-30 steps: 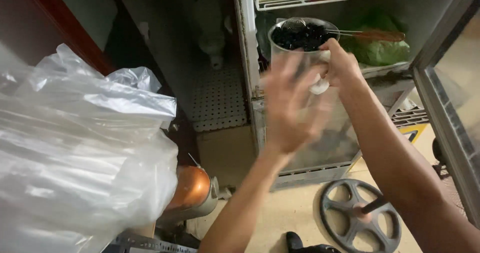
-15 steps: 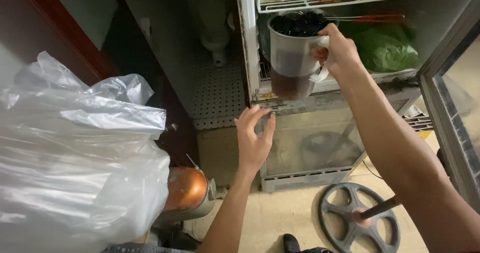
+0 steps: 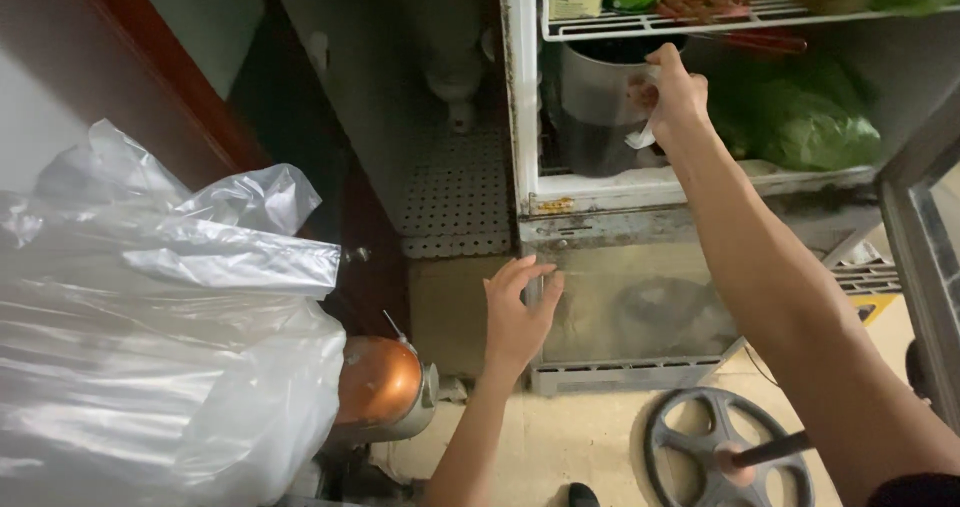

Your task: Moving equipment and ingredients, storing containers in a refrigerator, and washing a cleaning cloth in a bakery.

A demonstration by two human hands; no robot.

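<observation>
The right hand [image 3: 675, 92] grips the upright jug [image 3: 600, 107] by its handle at the fridge shelf's [image 3: 700, 182] front edge, while the left hand [image 3: 518, 317], fingers spread, hangs empty below.

Jug [image 3: 600, 107] in fridge [image 3: 640, 227], under wire shelf [image 3: 700, 17], left of greens [image 3: 810, 122]

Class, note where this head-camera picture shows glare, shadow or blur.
Head view: glare whitens the plastic bag; the gap beside the fridge is dim; the jug held by the right hand sits shadowed; the left hand looks slightly soft.
</observation>
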